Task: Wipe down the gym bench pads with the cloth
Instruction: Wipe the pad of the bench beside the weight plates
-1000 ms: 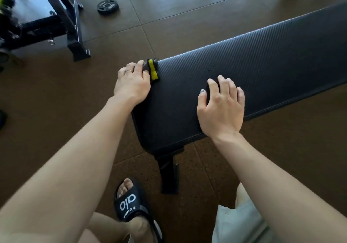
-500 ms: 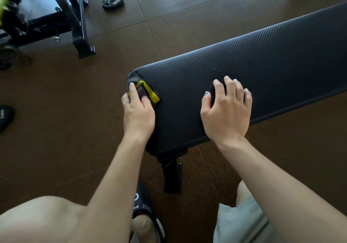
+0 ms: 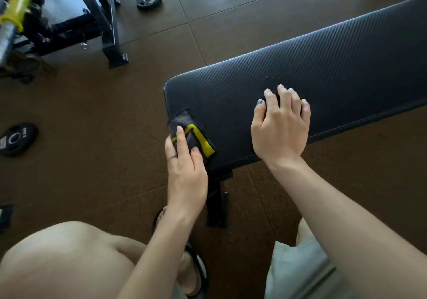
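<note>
The black ribbed bench pad (image 3: pixel 323 72) runs from the centre to the upper right. A dark cloth with a yellow stripe (image 3: pixel 184 123) lies folded over the pad's near-left end edge. My left hand (image 3: pixel 187 174) presses on it with a straight finger and the thumb on top. My other left fingers drop over the pad's side. My right hand (image 3: pixel 280 128) rests palm down on the pad's top, near its front edge, fingers spread and holding nothing.
The bench's black leg (image 3: pixel 217 206) stands on the brown floor below the pad. A black machine frame (image 3: pixel 108 33) with a yellow part is at upper left. Weight plates (image 3: pixel 149 0) (image 3: pixel 17 138) lie on the floor. My knee and sandalled foot (image 3: pixel 196 273) are at the bottom.
My left hand has slid the cloth along the pad's end edge from the far corner towards the near corner. My right hand has stayed on the pad.
</note>
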`<control>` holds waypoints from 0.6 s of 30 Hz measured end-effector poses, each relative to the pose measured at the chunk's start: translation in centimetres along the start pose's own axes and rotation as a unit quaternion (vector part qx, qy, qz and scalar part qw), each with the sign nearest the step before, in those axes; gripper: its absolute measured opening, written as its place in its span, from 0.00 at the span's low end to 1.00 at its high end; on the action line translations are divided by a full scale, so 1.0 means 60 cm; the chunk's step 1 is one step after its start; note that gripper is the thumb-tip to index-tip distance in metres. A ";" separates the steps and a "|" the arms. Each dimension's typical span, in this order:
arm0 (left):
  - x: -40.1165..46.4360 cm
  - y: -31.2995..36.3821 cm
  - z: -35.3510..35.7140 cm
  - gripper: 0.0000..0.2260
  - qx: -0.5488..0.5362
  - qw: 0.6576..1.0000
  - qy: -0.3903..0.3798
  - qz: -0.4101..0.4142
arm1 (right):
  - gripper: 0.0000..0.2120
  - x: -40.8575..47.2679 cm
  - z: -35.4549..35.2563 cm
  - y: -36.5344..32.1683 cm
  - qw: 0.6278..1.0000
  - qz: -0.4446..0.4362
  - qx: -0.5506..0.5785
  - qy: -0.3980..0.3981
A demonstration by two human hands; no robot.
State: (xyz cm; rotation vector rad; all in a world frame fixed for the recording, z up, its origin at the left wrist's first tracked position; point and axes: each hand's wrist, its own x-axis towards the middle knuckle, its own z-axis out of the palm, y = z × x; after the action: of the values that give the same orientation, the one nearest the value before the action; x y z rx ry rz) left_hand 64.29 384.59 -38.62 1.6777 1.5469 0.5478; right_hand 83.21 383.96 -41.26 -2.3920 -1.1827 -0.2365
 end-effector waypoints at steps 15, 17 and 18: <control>0.082 0.033 -0.010 0.26 0.100 0.994 -0.032 -0.021 | 0.27 0.002 -0.005 0.004 1.000 -0.001 0.011 -0.019; 0.017 0.017 0.000 0.26 0.158 0.986 -0.045 0.020 | 0.27 0.004 -0.008 0.007 0.999 -0.009 0.005 -0.045; -0.009 0.012 0.005 0.26 0.206 0.976 -0.046 0.044 | 0.28 0.006 -0.010 0.009 0.998 -0.014 0.009 -0.063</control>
State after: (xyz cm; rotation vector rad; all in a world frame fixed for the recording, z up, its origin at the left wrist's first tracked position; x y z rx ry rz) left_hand 64.86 384.02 -38.14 2.0587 1.6015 0.1942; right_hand 83.88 383.61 -40.79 -2.4057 -1.2698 -0.0854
